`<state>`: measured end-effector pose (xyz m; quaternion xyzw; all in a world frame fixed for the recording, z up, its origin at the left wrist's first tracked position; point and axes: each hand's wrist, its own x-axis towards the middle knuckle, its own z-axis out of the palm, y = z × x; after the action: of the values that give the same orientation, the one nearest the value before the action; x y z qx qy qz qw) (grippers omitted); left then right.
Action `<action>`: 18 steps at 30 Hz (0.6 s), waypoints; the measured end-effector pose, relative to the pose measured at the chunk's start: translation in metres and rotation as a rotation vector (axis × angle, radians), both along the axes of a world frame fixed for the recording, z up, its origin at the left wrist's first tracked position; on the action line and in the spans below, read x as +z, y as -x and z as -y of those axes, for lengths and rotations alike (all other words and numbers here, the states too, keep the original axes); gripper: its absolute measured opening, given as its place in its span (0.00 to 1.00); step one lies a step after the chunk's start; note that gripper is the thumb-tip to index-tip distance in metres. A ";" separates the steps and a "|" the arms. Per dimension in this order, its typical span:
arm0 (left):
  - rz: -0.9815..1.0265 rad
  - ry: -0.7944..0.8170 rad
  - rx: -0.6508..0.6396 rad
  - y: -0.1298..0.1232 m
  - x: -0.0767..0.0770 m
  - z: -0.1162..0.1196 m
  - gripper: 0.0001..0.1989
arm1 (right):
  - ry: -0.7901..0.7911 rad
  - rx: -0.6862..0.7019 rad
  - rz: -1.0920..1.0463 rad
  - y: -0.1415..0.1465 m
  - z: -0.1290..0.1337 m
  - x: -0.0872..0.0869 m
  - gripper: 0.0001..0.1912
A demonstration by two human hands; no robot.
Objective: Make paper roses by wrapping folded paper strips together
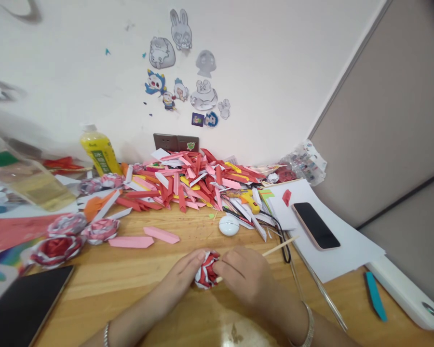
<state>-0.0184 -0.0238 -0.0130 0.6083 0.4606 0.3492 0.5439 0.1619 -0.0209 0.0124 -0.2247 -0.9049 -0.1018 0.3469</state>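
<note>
My left hand [181,273] is closed around the left side of a red and white folded-paper rose [204,275], just above the wooden table. My right hand [246,275] grips a thin wooden stick [280,245]. One end of the stick shows by the rose's right edge, and the other sticks out behind the hand to the upper right. The right fingertips are up against the rose; whether they also pinch its petals is hidden. Two pink folded paper strips [161,235] lie beyond my left hand. A white egg-shaped object [229,225] sits beyond the rose.
A heap of folded paper strips [181,180] lines the wall. Finished paper roses [58,250], a dark tablet-like slab [29,303] and bottles [100,153] stand left. To the right are a yellow glue gun [252,200], white paper [332,262], a phone [316,225] and a teal object [375,296].
</note>
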 end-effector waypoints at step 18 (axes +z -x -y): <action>-0.014 0.030 0.044 -0.003 0.009 0.001 0.18 | 0.141 -0.092 -0.003 -0.002 0.000 0.005 0.17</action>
<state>-0.0155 -0.0250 -0.0043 0.5922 0.4827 0.3498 0.5421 0.1638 -0.0209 0.0169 -0.2901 -0.8980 -0.0535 0.3264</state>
